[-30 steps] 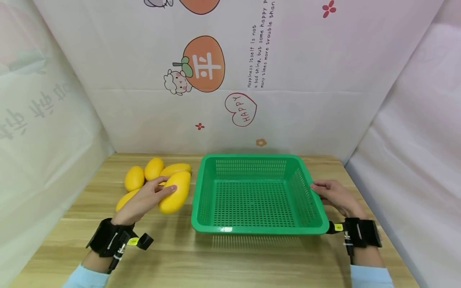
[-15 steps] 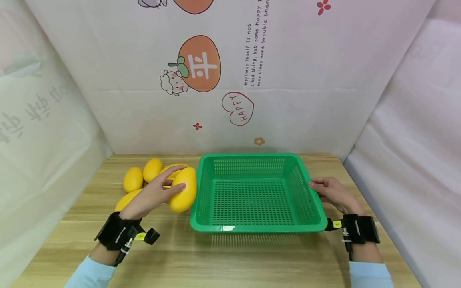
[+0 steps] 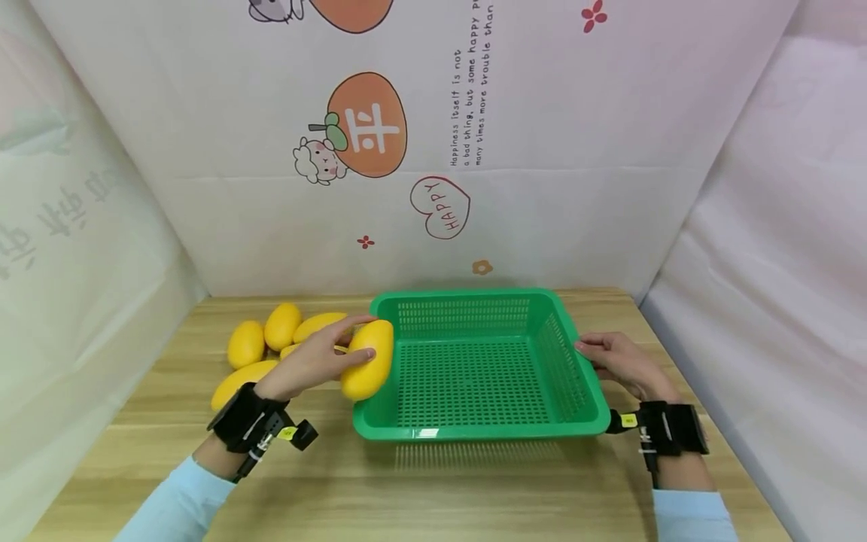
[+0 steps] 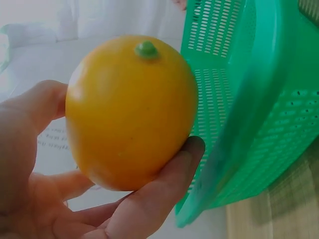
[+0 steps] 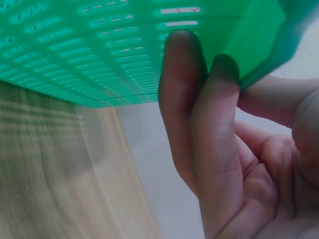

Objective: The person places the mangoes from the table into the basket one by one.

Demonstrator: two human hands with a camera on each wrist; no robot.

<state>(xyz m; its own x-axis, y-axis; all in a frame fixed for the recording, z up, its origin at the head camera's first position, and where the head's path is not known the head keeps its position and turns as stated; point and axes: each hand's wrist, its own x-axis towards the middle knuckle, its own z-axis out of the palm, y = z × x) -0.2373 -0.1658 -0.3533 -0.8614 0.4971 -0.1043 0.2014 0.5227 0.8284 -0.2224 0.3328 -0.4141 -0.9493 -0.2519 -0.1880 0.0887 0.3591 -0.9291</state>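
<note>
My left hand [image 3: 317, 363] grips a smooth yellow mango [image 3: 369, 360] between thumb and fingers, overlapping the left rim of the green plastic basket [image 3: 474, 433] in the head view. Up close in the left wrist view, the mango [image 4: 129, 114] has a small green stem nub [image 4: 146, 50] facing the camera, with the basket wall just beyond it. On the opposite side, my right hand [image 3: 623, 364] pinches the basket's right rim. The right wrist view shows two fingers [image 5: 215, 129] curled up under that rim, against the perforated wall. No fruit shows inside the basket.
Several more yellow mangoes [image 3: 245, 345] lie grouped at the table's back left, partly covered by my left hand. Beneath everything is a wood-grain table [image 3: 433, 504]. A white printed cloth [image 3: 542, 211] hangs behind it, with white cloth on both sides too.
My left hand has carried the mango rightward, from beside the pile to the basket's left rim. The right hand keeps its hold on the basket. The view has shifted slightly.
</note>
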